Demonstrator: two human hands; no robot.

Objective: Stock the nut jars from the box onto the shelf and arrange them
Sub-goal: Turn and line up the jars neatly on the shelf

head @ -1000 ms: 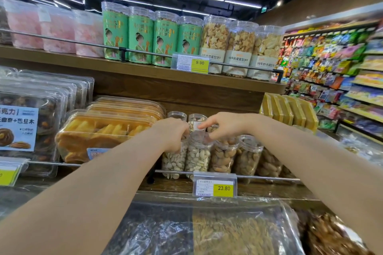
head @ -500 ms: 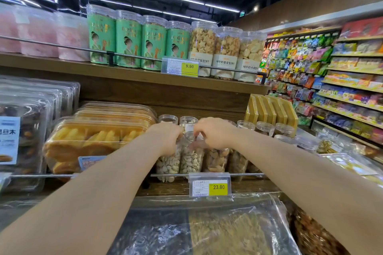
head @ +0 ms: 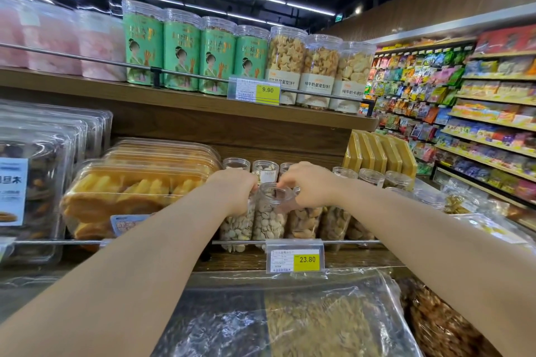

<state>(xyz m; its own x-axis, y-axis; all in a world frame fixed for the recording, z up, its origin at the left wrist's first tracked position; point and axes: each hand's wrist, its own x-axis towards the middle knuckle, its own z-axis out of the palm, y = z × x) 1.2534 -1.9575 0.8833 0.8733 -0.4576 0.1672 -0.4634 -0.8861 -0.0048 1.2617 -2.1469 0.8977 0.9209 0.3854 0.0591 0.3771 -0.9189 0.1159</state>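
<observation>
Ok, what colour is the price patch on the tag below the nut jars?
The price patch is yellow with dark digits; the head view shows it clearly.

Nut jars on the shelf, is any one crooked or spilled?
Nothing has spilled. Only the pistachio jar seems to lean a little, gripped at its top by the left hand and right hand.

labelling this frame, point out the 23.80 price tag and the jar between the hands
23.80 price tag [head: 308, 259], head view, on its yellow patch
jar between the hands [head: 268, 220], head view, on its nut-filled side
</observation>
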